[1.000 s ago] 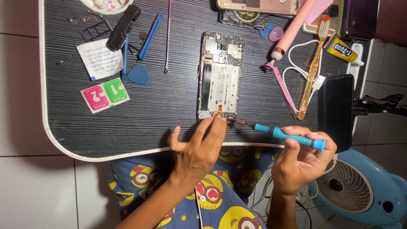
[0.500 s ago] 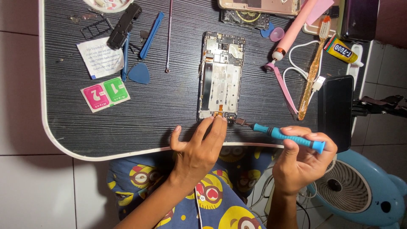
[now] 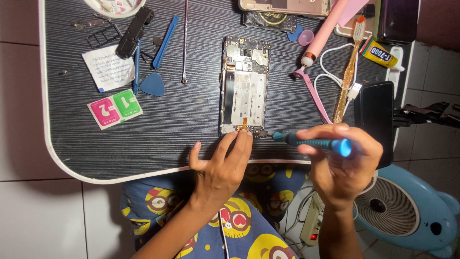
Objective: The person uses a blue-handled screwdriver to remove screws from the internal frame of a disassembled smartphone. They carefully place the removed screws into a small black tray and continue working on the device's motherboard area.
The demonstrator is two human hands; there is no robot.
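Your right hand (image 3: 342, 165) is wrapped around a blue screwdriver (image 3: 316, 141), held almost flat, with its tip at the bottom right corner of the opened phone (image 3: 244, 86). Your left hand (image 3: 223, 165) is half open and holds nothing; its fingertips (image 3: 243, 136) press on the phone's bottom edge, right beside a small orange flex tab.

The phone lies face down in the middle of the bench (image 3: 182, 120), with its board and metal shield bare.

The main risk is the shallow angle of the driver. If the tip is not square in a screw, it can ride out and strip the head, or skid across the board. A skid to the left would run into your own fingertips or tear the orange flex.

Your left fingers pin only one end of the phone. A hard push from the driver could swing the far end on the smooth bench.

Any loosened screw is tiny, and the phone's bottom sits near the bench edge above your lap. One nudge could send it off the bench and onto the patterned cloth below.

Further out, the pink strap (image 3: 314, 96) and white cable (image 3: 335, 67) lie just right of the phone, near your right wrist. A snagged sleeve or wrist could drag them, and the yellow glue tube (image 3: 378, 52) beyond, across the work.
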